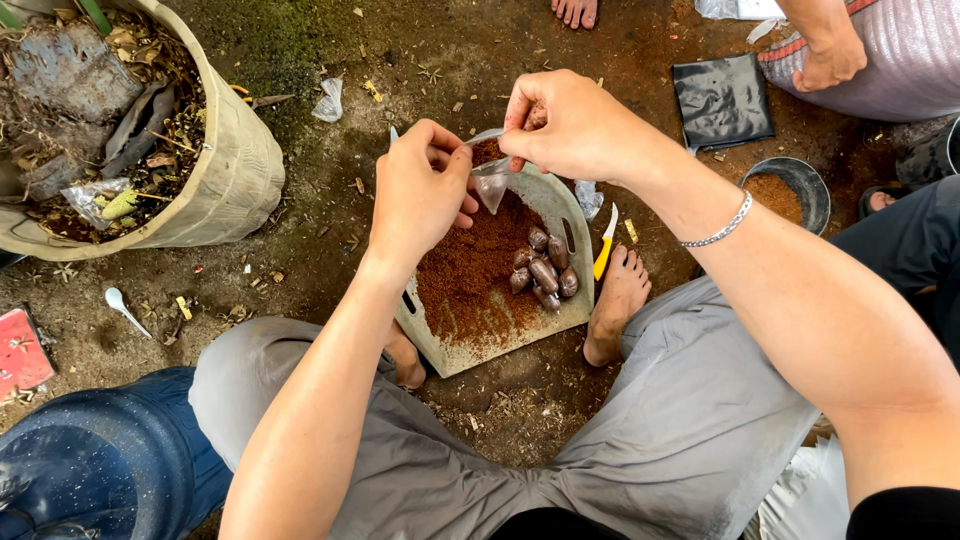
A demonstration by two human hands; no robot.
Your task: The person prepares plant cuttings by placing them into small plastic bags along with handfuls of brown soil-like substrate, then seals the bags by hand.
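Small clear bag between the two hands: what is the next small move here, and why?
Probably to lower the small clear bag to the brown powder and take some in. The left hand and right hand pinch its mouth apart, it looks nearly empty, and it hangs right over the powder heaped on the board, beside several already filled packets.

Light: soft, even daylight | Shadows: faint, under the forearms | Glare: none | Focus: sharp throughout | Edges: bowed by wide lens
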